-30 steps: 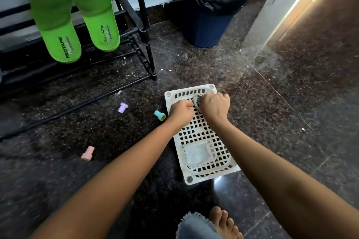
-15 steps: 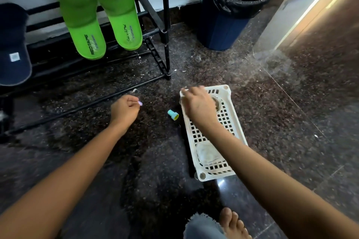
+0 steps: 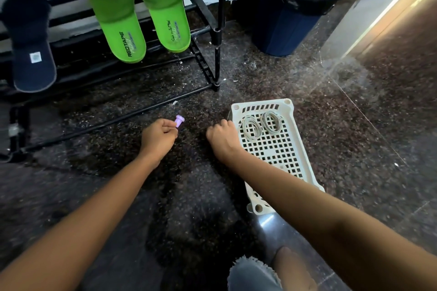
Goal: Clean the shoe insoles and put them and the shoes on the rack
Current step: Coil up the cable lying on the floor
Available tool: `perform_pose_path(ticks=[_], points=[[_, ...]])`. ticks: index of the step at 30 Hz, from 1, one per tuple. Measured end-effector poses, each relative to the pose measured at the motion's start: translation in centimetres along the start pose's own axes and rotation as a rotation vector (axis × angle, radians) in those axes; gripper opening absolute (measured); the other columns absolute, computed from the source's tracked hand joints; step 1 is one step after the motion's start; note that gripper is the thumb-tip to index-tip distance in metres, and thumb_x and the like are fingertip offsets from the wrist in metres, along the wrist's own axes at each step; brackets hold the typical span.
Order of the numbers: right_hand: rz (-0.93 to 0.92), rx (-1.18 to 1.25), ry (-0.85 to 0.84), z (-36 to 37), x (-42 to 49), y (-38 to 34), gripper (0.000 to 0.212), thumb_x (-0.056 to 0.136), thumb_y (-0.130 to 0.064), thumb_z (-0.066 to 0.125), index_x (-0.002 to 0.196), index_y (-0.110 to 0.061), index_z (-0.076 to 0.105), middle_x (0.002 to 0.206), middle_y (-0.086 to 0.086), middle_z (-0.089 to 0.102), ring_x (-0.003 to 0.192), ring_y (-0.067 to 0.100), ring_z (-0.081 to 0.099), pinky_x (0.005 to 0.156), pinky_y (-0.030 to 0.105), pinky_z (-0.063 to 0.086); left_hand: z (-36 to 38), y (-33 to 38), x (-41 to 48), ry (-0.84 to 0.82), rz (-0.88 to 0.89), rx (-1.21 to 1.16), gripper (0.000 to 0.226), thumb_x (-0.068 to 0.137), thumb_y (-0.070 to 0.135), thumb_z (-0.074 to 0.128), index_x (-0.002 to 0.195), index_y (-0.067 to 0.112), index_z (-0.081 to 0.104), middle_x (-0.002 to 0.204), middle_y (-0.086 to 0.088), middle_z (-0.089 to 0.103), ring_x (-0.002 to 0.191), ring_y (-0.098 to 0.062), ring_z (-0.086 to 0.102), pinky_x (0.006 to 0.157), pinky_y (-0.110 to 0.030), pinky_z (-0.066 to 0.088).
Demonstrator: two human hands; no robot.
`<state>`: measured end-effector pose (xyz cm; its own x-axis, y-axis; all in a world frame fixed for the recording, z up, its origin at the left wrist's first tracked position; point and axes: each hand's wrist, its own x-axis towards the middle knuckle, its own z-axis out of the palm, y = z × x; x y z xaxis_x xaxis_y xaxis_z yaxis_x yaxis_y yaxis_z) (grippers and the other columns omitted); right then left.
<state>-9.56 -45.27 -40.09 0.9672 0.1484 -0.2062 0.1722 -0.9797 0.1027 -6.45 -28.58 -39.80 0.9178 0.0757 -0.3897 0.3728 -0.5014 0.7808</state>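
Here, purple peg [image 3: 179, 121] in pinch of left hand [image 3: 158, 137]; right hand [image 3: 222, 137] a fist beside basket [image 3: 290, 130], contents unseen.

The left green insole [image 3: 117, 14] and the right green insole [image 3: 160, 4] are leaning side by side on the black rack [image 3: 218, 30], close to its right end post, toes up, printed heels hanging down past the front bar. The navy insole [image 3: 29, 42], with a small white label, is leaning the same way near the left edge
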Motion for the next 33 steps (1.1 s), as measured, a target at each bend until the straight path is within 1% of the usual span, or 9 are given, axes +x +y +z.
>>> perform_pose_path(ticks=[4,7,16,20,22,25,28,31,33], points=[[0.158,0.662,0.386,-1.4,-3.6,2.0,0.016,0.091,-0.017,0.054,0.103,-0.006,0.058,0.096,0.013,0.064,0.09,0.029,0.056,0.077,0.037,0.041,-0.1,-0.3,-0.5,-0.026,-0.004,-0.018,0.014,0.09,0.009,0.06,0.097,0.021,0.064,0.098,-0.003,0.07,0.093,-0.021,0.067,0.089,-0.043,0.056],[0.356,0.849,0.539,-0.6,-8.1,4.6,0.014,0.089,-0.016,0.061,0.102,-0.011,0.061,0.09,0.003,0.065,0.083,0.019,0.06,0.072,0.032,0.049,0.3,-0.2,-1.3,-0.075,-0.019,-0.046,0.016,0.091,0.007,0.059,0.103,0.015,0.065,0.098,-0.004,0.069,0.089,-0.02,0.066,0.087,-0.039,0.056],[0.555,0.891,0.293,3.0,-10.3,6.4,0.012,0.079,-0.007,0.068,0.089,-0.012,0.064,0.073,0.0,0.066,0.066,0.016,0.061,0.067,0.038,0.052,0.6,0.4,-2.6,-0.151,0.018,-0.049,0.015,0.092,0.011,0.059,0.103,0.018,0.066,0.096,0.001,0.067,0.093,-0.02,0.067,0.086,-0.037,0.057],[0.528,0.825,0.251,2.2,-10.3,6.4,0.03,0.079,-0.009,0.071,0.108,-0.01,0.061,0.096,0.009,0.068,0.087,0.023,0.061,0.081,0.037,0.05,-0.9,-0.4,-2.8,-0.123,-0.003,-0.074,0.016,0.092,0.009,0.059,0.105,0.016,0.065,0.097,-0.001,0.067,0.093,-0.019,0.067,0.081,-0.034,0.056],[0.471,0.707,0.374,1.0,-10.5,6.1,0.039,0.079,-0.011,0.072,0.116,-0.007,0.058,0.109,0.012,0.062,0.102,0.029,0.054,0.089,0.035,0.042,-2.3,-0.8,-2.6,-0.077,-0.021,-0.133,0.016,0.093,0.007,0.058,0.103,0.017,0.065,0.098,-0.002,0.067,0.093,-0.017,0.066,0.077,-0.03,0.054],[0.235,0.652,0.607,-2.0,-9.0,2.7,0.03,0.081,-0.006,0.068,0.11,-0.004,0.061,0.106,0.011,0.061,0.1,0.028,0.051,0.089,0.025,0.032,-5.1,-1.2,-2.0,0.044,-0.05,-0.219,0.016,0.094,0.006,0.056,0.104,0.015,0.064,0.096,-0.002,0.067,0.092,-0.016,0.065,0.079,-0.03,0.053],[0.003,0.737,0.451,-3.1,-4.4,-2.2,0.032,0.082,0.003,0.058,0.114,-0.002,0.06,0.113,0.015,0.058,0.106,0.029,0.05,0.094,0.023,0.032,-7.4,-1.5,-1.5,0.149,-0.062,-0.261,0.015,0.095,0.008,0.055,0.107,0.013,0.064,0.095,-0.002,0.066,0.091,-0.015,0.064,0.082,-0.032,0.053],[-0.079,0.667,0.186,-2.4,0.9,-5.2,0.047,0.083,0.008,0.047,0.129,-0.004,0.049,0.134,0.019,0.043,0.12,0.038,0.04,0.101,0.04,0.037,-8.2,-1.8,-1.5,0.176,-0.061,-0.281,0.013,0.095,0.009,0.056,0.105,0.015,0.064,0.095,0.0,0.066,0.092,-0.015,0.064,0.082,-0.031,0.054],[-0.121,0.496,0.007,-1.9,3.6,-5.9,0.063,0.085,0.011,0.044,0.143,-0.01,0.033,0.151,0.017,0.021,0.132,0.04,0.026,0.104,0.045,0.036,-8.0,-1.9,-1.8,0.16,-0.071,-0.289,0.014,0.095,0.009,0.055,0.105,0.015,0.063,0.093,0.001,0.065,0.091,-0.014,0.064,0.078,-0.028,0.052]])
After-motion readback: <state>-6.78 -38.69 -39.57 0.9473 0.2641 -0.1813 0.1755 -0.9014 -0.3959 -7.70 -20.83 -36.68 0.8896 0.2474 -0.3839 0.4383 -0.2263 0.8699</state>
